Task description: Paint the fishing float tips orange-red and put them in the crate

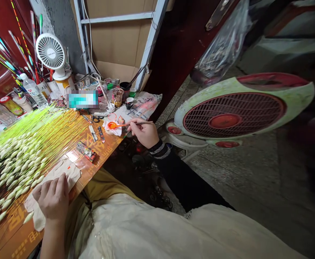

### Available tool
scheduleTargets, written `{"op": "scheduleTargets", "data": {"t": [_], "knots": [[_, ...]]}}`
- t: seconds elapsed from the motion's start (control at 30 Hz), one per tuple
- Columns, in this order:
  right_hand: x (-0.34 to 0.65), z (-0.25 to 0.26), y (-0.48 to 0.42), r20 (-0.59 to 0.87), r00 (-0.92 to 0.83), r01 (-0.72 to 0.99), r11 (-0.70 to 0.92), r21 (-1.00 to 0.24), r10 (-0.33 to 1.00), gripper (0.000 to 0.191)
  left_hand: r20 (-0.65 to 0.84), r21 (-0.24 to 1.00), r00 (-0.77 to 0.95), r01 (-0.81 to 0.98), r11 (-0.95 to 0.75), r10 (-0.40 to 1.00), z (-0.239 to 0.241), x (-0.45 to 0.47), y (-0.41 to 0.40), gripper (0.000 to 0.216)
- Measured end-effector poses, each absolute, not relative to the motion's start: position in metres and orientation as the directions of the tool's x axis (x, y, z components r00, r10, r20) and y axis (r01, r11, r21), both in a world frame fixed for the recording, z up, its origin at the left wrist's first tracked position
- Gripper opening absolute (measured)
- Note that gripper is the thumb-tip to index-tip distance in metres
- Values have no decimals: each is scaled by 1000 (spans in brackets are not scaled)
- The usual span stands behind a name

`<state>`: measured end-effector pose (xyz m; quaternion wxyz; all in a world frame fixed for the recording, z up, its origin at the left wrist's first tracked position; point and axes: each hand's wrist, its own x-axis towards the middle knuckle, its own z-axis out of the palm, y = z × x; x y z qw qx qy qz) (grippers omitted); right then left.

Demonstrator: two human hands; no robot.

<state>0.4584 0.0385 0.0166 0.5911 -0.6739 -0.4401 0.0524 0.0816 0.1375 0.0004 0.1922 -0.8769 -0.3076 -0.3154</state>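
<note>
Background: I'm looking down into a cramped workshop corner, with a cardboard sheet in a metal frame behind a desk with an orange printed top, and a speckled concrete floor to the right.
Hidden: a pixelated patch covers something at the back of the desk, the desk's left end runs out of my view, and the far right corner is too dark to make out.
Around: a small white fan, a water bottle, glass jars, scissors and a paint-stained newspaper crowd the back of the desk. A red-grilled box fan stands on the floor just beside it, below a hanging plastic bag.
In the way: a cream cloth over the person's lap fills the bottom edge.
Floats: dozens of yellow-green fishing floats with white bodies lie side by side on the desk.
Left hand: open, fingers lightly curled, resting on a beige cloth just beside the white bodies.
Right hand: a narrow pinch on an orange-tipped stick, its tip over an orange-stained white tissue; I can't tell whether they touch.
</note>
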Motion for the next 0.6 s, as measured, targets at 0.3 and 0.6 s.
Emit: {"op": "scheduleTargets", "data": {"t": [0.3, 0.6], "knots": [[453, 2, 49, 416, 653, 415, 160, -896, 633, 43, 669, -151, 619, 655, -741, 412, 2, 81, 135, 21], [453, -1, 46, 370, 735, 376, 113, -920, 568, 41, 656, -142, 625, 652, -745, 422, 4, 83, 134, 25]]}}
